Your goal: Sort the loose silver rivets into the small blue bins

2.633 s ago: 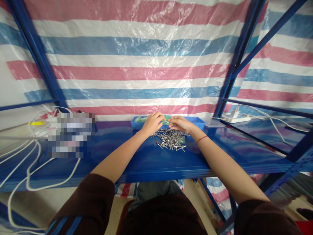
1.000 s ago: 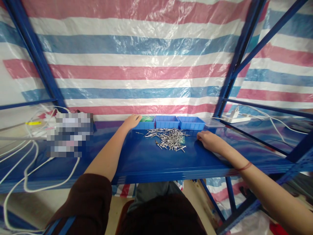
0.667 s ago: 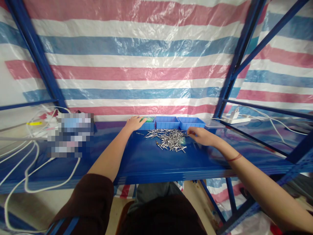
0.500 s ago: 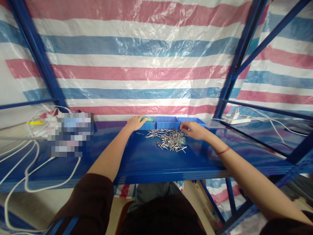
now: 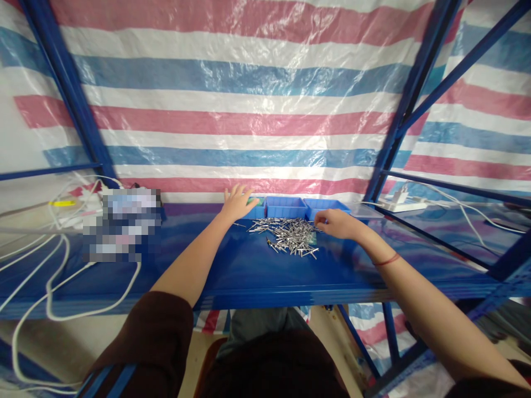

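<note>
A heap of thin silvery metal pins that look like blind rivets (image 5: 292, 235) lies on the blue shelf top. My left hand (image 5: 238, 204) is spread with its fingers apart over the left blue bin (image 5: 259, 210), which has something green in it. At the heap's right edge, my right hand (image 5: 337, 224) has curled fingers pressed together; whatever is in them is hidden. Just behind it stands the right blue bin (image 5: 329, 205), and the middle blue bin (image 5: 286, 208) sits between the two. A small green piece (image 5: 313, 239) shows at the heap's right side.
White cables (image 5: 62, 276) and a blurred-out object (image 5: 124, 224) occupy the shelf's left end. A white power strip (image 5: 400, 203) lies at the right. Blue metal posts (image 5: 66, 88) frame a striped plastic sheet (image 5: 249, 121) behind the bins.
My left hand has lifted slightly and moved right, its fingers spreading wider. My right hand has shifted a little right and down, from the right bin's front edge toward the heap's edge.
</note>
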The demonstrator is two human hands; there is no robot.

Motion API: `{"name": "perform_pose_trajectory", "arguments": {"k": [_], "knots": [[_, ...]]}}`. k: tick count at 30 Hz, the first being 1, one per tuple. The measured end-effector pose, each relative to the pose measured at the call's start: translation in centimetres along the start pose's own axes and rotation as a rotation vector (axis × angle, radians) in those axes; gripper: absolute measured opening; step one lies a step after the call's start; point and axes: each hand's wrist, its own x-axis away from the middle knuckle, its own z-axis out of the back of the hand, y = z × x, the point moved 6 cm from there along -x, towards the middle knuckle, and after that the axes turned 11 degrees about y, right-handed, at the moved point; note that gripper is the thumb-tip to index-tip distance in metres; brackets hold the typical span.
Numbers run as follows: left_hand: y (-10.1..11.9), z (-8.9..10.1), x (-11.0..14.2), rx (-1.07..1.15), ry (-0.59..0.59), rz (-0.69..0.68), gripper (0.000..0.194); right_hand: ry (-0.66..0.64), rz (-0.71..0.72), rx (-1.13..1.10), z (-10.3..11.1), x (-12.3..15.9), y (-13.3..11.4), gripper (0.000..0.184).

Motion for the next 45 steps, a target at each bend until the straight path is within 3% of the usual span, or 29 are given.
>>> {"name": "perform_pose_trajectory", "arguments": {"k": [2,3,5,7,11,14,20,26,32,36,39,42,45], "knots": [[3.0,0.4,0.3,0.085,0.032,-0.130,0.042,-0.059,-0.068,0.040,-0.3,1.3,1.0,0.015],[4.9,0.2,0.6,0.162,-0.029,-0.209,0.042,-0.089,-0.101,0.033,-0.5,1.8,1.2,0.018],[8.8,-0.9,1.9,0.316,-0.261,-0.332,0.046,-0.133,-0.158,-0.029,-1.2,2.6,1.2,0.029],[11.6,-1.7,3.3,0.385,-0.418,-0.351,0.058,-0.142,-0.205,-0.097,-1.8,2.9,0.8,0.036],[14.5,-2.8,5.8,0.374,-0.628,-0.371,0.085,-0.076,-0.300,-0.150,-2.2,2.8,0.4,0.035],[14.6,-3.2,6.9,0.331,-0.706,-0.371,0.096,-0.030,-0.362,-0.224,-2.6,2.5,0.8,0.031],[14.7,-3.0,7.3,0.313,-0.734,-0.342,0.100,0.024,-0.494,-0.576,-3.5,2.0,1.0,0.010],[14.7,-3.4,6.9,0.334,-0.688,-0.313,0.089,0.149,-0.556,-0.675,-2.7,1.0,0.8,0.010],[14.1,-3.9,6.2,0.300,-0.582,-0.267,0.064,0.284,-0.402,-0.418,-0.3,-1.1,1.2,0.008],[13.7,-3.5,5.1,0.409,-0.498,-0.175,0.062,0.326,-0.253,-0.288,2.2,-2.3,0.6,0.009],[12.6,-3.0,3.4,0.633,-0.331,-0.020,0.059,0.294,-0.100,-0.413,3.1,-3.9,-0.6,0.012],[10.7,-3.1,1.9,0.868,-0.201,0.182,0.052,0.229,0.021,-0.610,2.6,-5.5,-2.1,0.017],[9.3,-3.4,1.0,1.050,-0.201,0.252,0.031,0.224,0.063,-0.750,1.5,-6.4,-3.3,0.016]]}}
